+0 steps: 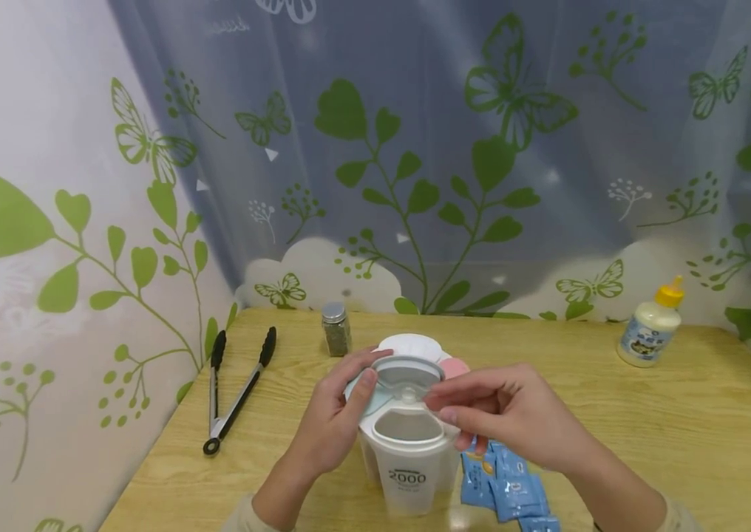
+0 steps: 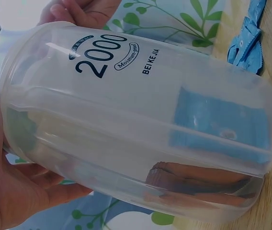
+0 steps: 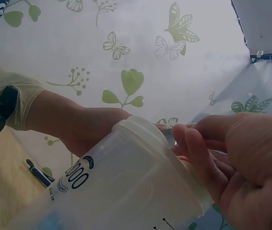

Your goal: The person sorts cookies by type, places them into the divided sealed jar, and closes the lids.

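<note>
A clear plastic storage container printed "2000" stands on the table. Its round lid has white, pink and pale blue sections, and one grey-rimmed flap is raised beside an opening at the front. My left hand grips the lid's left side, thumb on top. Over the right part of the lid is my right hand, fingers loosely bent, fingertips near the opening; I see nothing held in them. Through the wall, the left wrist view shows a blue packet and a brown packet in separate compartments.
Several blue packets lie right of the container. Black-and-silver tongs rest at the left. A small jar with a metal cap stands behind, and a yellow-capped bottle at the back right. A patterned curtain borders the table.
</note>
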`<control>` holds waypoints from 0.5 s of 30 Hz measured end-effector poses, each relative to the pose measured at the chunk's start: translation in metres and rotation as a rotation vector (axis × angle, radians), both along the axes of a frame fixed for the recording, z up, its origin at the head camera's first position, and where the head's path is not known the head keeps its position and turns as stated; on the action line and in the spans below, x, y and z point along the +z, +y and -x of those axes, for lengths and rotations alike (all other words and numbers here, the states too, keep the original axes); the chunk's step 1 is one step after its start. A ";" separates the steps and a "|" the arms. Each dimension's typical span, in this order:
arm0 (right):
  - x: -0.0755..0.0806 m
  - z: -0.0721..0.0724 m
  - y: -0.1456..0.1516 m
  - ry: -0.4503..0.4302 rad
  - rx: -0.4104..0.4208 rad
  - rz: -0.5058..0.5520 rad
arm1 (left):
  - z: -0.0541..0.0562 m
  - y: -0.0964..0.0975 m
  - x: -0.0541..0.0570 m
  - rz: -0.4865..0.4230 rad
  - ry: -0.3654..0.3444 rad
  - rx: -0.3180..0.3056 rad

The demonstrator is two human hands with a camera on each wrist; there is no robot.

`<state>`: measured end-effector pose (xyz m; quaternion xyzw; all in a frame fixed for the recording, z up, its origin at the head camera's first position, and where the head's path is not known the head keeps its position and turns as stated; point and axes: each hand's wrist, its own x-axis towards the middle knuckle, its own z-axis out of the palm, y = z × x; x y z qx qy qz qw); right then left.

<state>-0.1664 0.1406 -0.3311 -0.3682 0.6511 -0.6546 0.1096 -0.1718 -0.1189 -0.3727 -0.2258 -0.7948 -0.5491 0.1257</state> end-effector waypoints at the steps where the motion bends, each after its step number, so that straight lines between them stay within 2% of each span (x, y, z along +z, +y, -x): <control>1: -0.001 0.001 0.002 -0.006 0.009 0.006 | 0.000 0.000 0.000 0.000 0.005 0.002; 4: -0.004 0.002 0.008 -0.028 -0.027 0.005 | 0.001 -0.001 -0.001 0.000 0.021 0.005; 8: -0.011 0.003 0.018 -0.023 -0.123 0.037 | 0.002 -0.001 -0.001 0.000 0.034 0.004; 12: -0.020 0.004 0.030 0.029 -0.141 0.119 | 0.002 0.000 -0.002 0.003 0.032 0.005; 15: -0.025 0.005 0.039 0.043 -0.147 0.140 | 0.002 0.000 -0.002 0.008 0.037 0.008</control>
